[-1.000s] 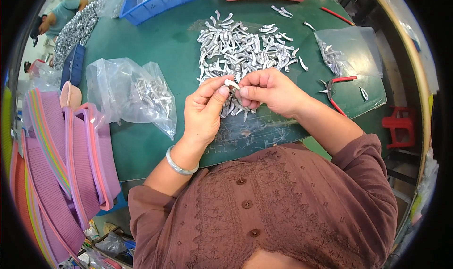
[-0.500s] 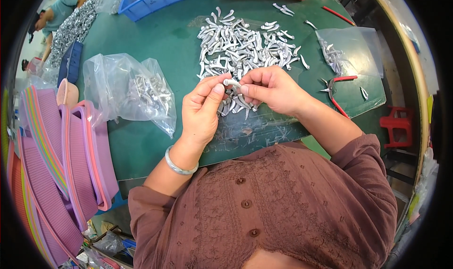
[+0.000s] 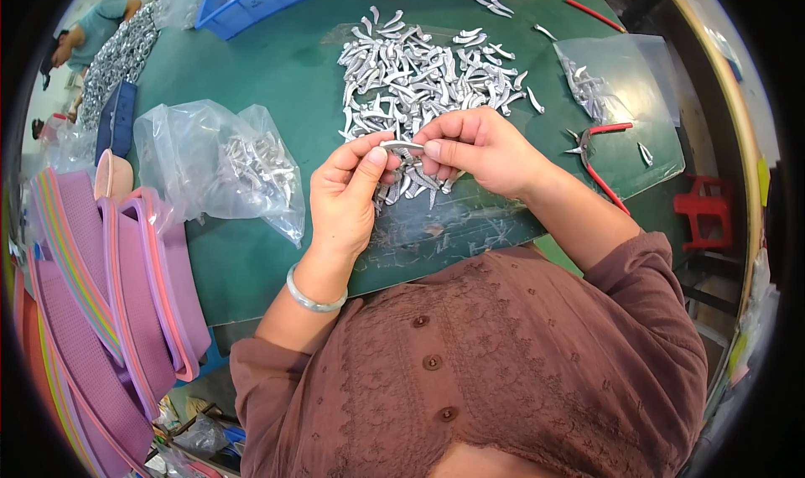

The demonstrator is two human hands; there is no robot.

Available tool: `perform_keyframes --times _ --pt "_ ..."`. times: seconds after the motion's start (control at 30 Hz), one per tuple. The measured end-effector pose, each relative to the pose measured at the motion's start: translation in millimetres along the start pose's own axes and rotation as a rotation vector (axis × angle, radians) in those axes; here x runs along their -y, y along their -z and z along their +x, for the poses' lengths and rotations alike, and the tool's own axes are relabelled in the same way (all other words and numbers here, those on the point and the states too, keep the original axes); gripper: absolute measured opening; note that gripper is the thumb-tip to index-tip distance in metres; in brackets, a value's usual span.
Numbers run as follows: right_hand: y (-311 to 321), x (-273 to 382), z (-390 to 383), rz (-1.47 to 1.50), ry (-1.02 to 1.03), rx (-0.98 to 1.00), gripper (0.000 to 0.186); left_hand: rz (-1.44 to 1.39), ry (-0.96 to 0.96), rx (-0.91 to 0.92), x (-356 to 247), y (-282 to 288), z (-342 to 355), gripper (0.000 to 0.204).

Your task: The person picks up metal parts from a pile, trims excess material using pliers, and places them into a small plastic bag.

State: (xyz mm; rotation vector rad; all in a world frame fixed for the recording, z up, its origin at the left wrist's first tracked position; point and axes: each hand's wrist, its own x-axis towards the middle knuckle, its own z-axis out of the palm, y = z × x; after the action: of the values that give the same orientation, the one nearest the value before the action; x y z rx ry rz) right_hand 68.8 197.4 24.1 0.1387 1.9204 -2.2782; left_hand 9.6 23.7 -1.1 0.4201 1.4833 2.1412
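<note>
One curved silver piece (image 3: 402,145) has just been turned: half a second ago its pale rounded side showed, now it lies flatter with a slim grey edge in view. It's held above the near part of the pile (image 3: 419,80) on the green worktop (image 3: 251,71). Left hand (image 3: 344,189) pinches one end, right hand (image 3: 486,153) the other, fingers narrow on both. Reads as reorienting, no release, so handling of this piece isn't finished. Red-handled pliers (image 3: 602,183) right of the pile, untouched; clear bag (image 3: 180,147) left of it.
</note>
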Motion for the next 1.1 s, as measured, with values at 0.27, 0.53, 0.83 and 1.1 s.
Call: perform_keyframes --times 0.27,0.53,0.83,1.1 --pt "2.7 -8.0 1.3 -0.003 0.112 -0.069 0.016 -0.043 -0.088 0.054 3.9 -1.2 -1.1 0.024" --pt "5.2 -8.1 1.2 -0.027 0.058 -0.054 0.016 -0.112 0.003 0.011 7.5 1.9 1.0 0.023" --pt "5.8 -8.7 1.2 -0.017 0.042 -0.046 0.017 -0.152 0.024 0.030 9.4 3.9 1.8 0.021" --pt "6.9 -9.6 1.7 -0.010 0.043 -0.036 0.018 -0.173 0.034 0.044 9.5 3.7 2.4 0.021"
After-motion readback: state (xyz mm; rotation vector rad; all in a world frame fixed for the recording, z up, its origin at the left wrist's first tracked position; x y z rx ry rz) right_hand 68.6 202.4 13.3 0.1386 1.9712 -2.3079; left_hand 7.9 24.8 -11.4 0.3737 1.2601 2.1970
